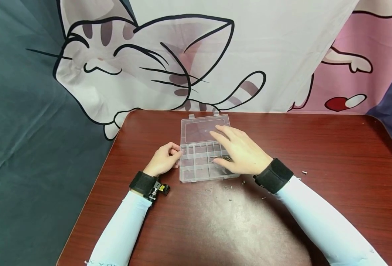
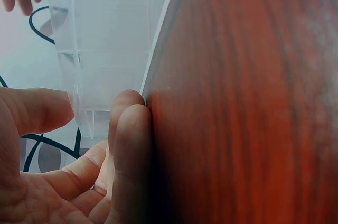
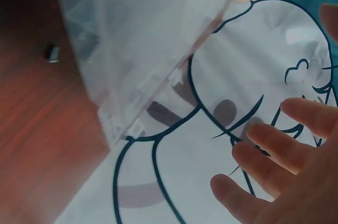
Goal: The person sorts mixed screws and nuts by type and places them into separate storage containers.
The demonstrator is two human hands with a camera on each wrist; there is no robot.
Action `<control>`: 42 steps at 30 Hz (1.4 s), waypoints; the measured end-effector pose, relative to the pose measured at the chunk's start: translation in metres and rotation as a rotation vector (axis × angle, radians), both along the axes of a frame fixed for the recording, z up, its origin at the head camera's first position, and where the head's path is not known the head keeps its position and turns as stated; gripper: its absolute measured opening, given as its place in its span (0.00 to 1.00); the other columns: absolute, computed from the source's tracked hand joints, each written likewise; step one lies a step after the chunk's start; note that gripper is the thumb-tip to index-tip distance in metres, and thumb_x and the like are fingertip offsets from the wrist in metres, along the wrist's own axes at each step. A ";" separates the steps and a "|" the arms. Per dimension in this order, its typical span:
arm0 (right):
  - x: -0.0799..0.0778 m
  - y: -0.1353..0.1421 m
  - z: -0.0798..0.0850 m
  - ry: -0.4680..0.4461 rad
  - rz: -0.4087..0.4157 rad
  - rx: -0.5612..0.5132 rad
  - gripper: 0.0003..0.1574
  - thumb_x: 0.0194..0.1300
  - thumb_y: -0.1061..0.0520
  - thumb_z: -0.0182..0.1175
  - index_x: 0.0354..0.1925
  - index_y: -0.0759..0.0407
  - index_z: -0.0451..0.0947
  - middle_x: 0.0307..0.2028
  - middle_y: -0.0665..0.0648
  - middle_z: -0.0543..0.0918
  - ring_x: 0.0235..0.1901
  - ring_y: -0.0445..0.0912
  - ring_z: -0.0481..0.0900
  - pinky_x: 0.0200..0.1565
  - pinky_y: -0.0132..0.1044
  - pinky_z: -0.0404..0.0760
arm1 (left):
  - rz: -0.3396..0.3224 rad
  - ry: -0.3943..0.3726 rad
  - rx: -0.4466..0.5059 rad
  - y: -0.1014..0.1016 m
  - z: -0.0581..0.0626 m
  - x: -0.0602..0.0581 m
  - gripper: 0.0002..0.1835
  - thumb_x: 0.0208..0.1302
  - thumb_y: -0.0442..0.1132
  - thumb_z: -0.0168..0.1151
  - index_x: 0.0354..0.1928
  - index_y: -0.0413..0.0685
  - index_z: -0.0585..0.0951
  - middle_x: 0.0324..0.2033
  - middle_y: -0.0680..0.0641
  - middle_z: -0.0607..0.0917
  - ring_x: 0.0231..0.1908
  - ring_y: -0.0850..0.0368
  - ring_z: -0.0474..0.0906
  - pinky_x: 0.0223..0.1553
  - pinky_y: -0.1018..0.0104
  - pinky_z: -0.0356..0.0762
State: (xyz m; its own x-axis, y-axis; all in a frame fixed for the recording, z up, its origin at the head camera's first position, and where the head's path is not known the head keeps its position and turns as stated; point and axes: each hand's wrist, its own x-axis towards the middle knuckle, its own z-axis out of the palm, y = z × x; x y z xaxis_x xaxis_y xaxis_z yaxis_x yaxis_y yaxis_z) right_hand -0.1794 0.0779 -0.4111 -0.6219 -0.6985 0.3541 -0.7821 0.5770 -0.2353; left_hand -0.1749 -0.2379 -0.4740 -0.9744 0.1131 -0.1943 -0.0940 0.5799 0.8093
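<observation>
A clear plastic compartment box [image 1: 187,167] lies on the table with its hinged lid [image 1: 199,132] folded open toward the back. My left hand [image 1: 162,159] pinches the box's left side; in the left wrist view the thumb [image 2: 45,110] is at the wall and the fingers are at the bottom edge. Over the right part of the box hovers my right hand [image 1: 244,153], fingers spread and holding nothing. Several small metal screws [image 1: 228,158] lie in a compartment, partly hidden under that hand. The right wrist view shows its fingers [image 3: 264,166] apart from the box.
Several small loose screws [image 1: 230,200] are scattered on the brown table [image 1: 189,225] in front of the box. Another small metal piece [image 1: 304,172] lies right of the right wrist. Behind the table hangs a cloth [image 1: 269,44] printed with a cartoon cat.
</observation>
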 end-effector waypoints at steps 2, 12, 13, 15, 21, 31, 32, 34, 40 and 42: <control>0.002 0.005 -0.003 -0.010 -0.007 0.006 0.51 0.66 0.37 0.68 0.76 0.60 0.65 0.74 0.67 0.68 0.73 0.61 0.67 0.72 0.62 0.68 | -0.001 0.001 0.000 0.000 0.000 -0.001 0.11 0.75 0.44 0.60 0.51 0.45 0.79 0.31 0.44 0.84 0.24 0.56 0.84 0.32 0.63 0.87; 0.010 0.029 -0.014 -0.002 -0.019 0.003 0.49 0.65 0.38 0.69 0.74 0.60 0.66 0.74 0.67 0.67 0.73 0.64 0.67 0.71 0.63 0.68 | 0.002 0.001 -0.015 0.001 0.000 -0.001 0.12 0.75 0.44 0.60 0.51 0.45 0.79 0.31 0.45 0.84 0.24 0.58 0.84 0.33 0.64 0.87; 0.011 0.032 -0.015 0.000 -0.021 0.003 0.49 0.64 0.38 0.69 0.74 0.60 0.67 0.74 0.67 0.67 0.73 0.64 0.67 0.71 0.63 0.68 | 0.002 0.001 -0.017 0.001 0.000 -0.001 0.12 0.75 0.44 0.60 0.51 0.45 0.79 0.31 0.45 0.84 0.24 0.58 0.84 0.33 0.64 0.87; 0.014 0.036 -0.018 0.005 -0.027 0.007 0.50 0.64 0.37 0.69 0.74 0.59 0.67 0.74 0.67 0.68 0.73 0.64 0.67 0.71 0.63 0.68 | 0.001 0.002 -0.022 0.001 0.001 -0.001 0.11 0.75 0.44 0.60 0.51 0.45 0.79 0.31 0.46 0.84 0.24 0.58 0.84 0.33 0.64 0.87; 0.024 0.049 -0.026 0.004 -0.040 0.007 0.48 0.62 0.38 0.70 0.71 0.60 0.71 0.70 0.66 0.72 0.70 0.64 0.70 0.70 0.62 0.69 | 0.000 -0.001 -0.027 0.001 0.001 0.000 0.11 0.74 0.43 0.59 0.51 0.45 0.79 0.31 0.46 0.84 0.24 0.58 0.84 0.33 0.64 0.87; 0.043 0.075 -0.046 -0.005 -0.056 0.012 0.44 0.59 0.38 0.73 0.64 0.62 0.77 0.65 0.66 0.77 0.67 0.63 0.73 0.68 0.62 0.72 | -0.006 0.003 -0.024 0.000 -0.001 -0.001 0.12 0.75 0.44 0.60 0.52 0.45 0.79 0.31 0.45 0.85 0.24 0.57 0.85 0.33 0.63 0.87; 0.045 0.078 -0.047 -0.007 -0.056 0.014 0.44 0.58 0.38 0.73 0.64 0.62 0.78 0.64 0.66 0.77 0.66 0.62 0.74 0.67 0.61 0.72 | -0.007 0.002 -0.022 0.000 -0.001 -0.001 0.12 0.75 0.44 0.60 0.52 0.45 0.79 0.31 0.45 0.85 0.24 0.56 0.84 0.33 0.63 0.87; 0.049 0.084 -0.049 -0.012 -0.055 0.019 0.42 0.58 0.39 0.73 0.63 0.61 0.79 0.62 0.65 0.78 0.65 0.60 0.75 0.66 0.60 0.73 | -0.006 0.001 -0.021 0.000 -0.001 -0.001 0.12 0.75 0.44 0.60 0.52 0.45 0.79 0.31 0.45 0.84 0.24 0.56 0.85 0.33 0.63 0.87; 0.057 0.100 -0.056 -0.014 -0.040 0.017 0.35 0.58 0.41 0.72 0.57 0.59 0.82 0.54 0.58 0.80 0.56 0.53 0.77 0.61 0.55 0.76 | -0.004 0.001 -0.024 0.000 -0.001 0.000 0.12 0.75 0.44 0.60 0.52 0.45 0.79 0.32 0.45 0.85 0.24 0.57 0.85 0.33 0.64 0.87; 0.059 0.105 -0.057 -0.006 -0.034 0.020 0.31 0.58 0.44 0.72 0.54 0.59 0.83 0.51 0.55 0.81 0.53 0.52 0.78 0.58 0.53 0.77 | -0.003 0.001 -0.022 0.000 0.000 0.000 0.12 0.75 0.44 0.60 0.52 0.45 0.79 0.32 0.45 0.85 0.24 0.58 0.85 0.33 0.64 0.87</control>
State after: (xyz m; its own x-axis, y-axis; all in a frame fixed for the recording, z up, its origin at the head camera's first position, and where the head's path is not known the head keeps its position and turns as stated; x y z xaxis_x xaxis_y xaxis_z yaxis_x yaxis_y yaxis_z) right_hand -0.1201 0.1828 -0.4686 -0.6472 -0.6841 0.3364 -0.7608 0.6077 -0.2278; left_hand -0.1752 -0.2376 -0.4744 -0.9743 0.1116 -0.1958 -0.0916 0.5976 0.7965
